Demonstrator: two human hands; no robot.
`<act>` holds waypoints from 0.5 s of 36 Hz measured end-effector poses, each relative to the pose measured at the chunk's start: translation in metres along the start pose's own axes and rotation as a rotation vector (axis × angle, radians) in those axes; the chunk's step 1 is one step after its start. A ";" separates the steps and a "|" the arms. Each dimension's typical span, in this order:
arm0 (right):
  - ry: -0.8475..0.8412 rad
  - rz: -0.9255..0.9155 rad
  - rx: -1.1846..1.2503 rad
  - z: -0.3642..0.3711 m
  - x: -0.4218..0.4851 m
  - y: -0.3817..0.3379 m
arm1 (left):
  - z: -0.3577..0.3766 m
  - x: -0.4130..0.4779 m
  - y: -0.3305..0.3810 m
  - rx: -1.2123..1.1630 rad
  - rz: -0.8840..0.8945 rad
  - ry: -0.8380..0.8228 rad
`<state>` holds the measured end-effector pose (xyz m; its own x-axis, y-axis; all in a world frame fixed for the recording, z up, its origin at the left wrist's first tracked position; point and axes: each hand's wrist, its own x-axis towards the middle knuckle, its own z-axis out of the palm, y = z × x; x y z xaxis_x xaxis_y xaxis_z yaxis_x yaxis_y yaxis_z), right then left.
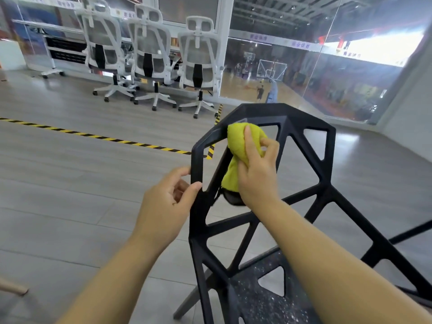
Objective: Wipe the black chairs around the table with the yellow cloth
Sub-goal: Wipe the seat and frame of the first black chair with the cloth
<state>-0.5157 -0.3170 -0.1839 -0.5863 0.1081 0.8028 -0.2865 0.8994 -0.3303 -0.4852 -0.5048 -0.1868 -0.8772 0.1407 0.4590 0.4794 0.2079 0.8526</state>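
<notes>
Head view: black chair (328,183) close up, openwork backrest of triangular cutouts facing the camera, speckled seat (257,300) low in frame. Right hand (257,174) clenched round a bunched yellow cloth (238,146), thumb lying across the front of it. The cloth is pressed on the backrest's upper-left bar, just under the top rim. Most of the wad bulges out above and left of the fingers, and a tail hangs down along the palm's left side. A small dark piece sits under that tail, can't tell what. Left hand (168,206) grasps the backrest's left edge, fingers and thumb curled round the frame, below and left of the cloth, not touching it. Behind the chair, well apart: three white office chairs (152,50) in a row. Yellow-black tape (93,136) runs across the grey floor left of the chair. Glass wall (304,73) behind its top.
</notes>
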 end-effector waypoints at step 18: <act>-0.109 -0.148 -0.169 -0.046 0.068 0.014 | 0.043 0.088 0.062 0.788 0.078 0.097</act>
<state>-0.5244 -0.2771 -0.1112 -0.6280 -0.0683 0.7752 -0.2496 0.9612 -0.1175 -0.5315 -0.4378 -0.1043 -0.8214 0.1052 0.5606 0.3836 0.8292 0.4065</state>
